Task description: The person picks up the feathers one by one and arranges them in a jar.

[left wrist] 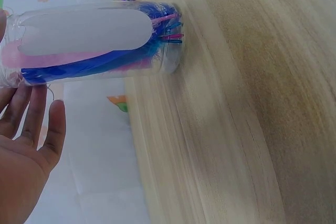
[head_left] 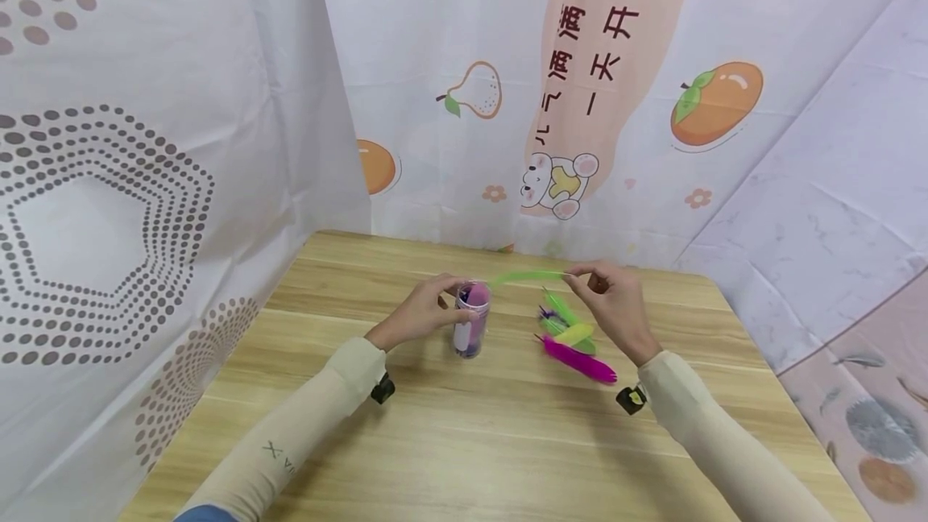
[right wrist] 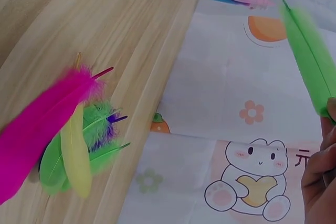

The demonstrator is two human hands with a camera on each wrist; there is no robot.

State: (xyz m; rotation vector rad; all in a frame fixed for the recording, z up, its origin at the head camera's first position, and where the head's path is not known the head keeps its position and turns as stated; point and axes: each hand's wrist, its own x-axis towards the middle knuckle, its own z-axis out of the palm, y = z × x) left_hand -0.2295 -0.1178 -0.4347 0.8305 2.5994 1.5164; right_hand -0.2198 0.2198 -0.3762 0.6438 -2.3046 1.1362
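A clear jar (head_left: 470,337) stands upright on the table, with blue and pink feathers (left wrist: 100,65) inside, quill ends down. My left hand (head_left: 428,311) grips it near the top, fingers and thumb on either side. My right hand (head_left: 612,300) pinches a green feather (right wrist: 311,56) by one end. The feather is held level above the table, its quill end pointing toward the jar's mouth. Below the right hand lies a small pile: a magenta feather (right wrist: 47,119), a yellow feather (right wrist: 76,153) and green feathers (right wrist: 52,163), with a bit of purple fluff (right wrist: 109,129) among them.
The wood-grain table (head_left: 435,441) ends at a white printed curtain (head_left: 435,167) behind the jar. More hanging cloth (head_left: 239,184) closes off the left, and another sheet (head_left: 819,208) the right. A small dark wrist camera (head_left: 383,387) sits under the left cuff.
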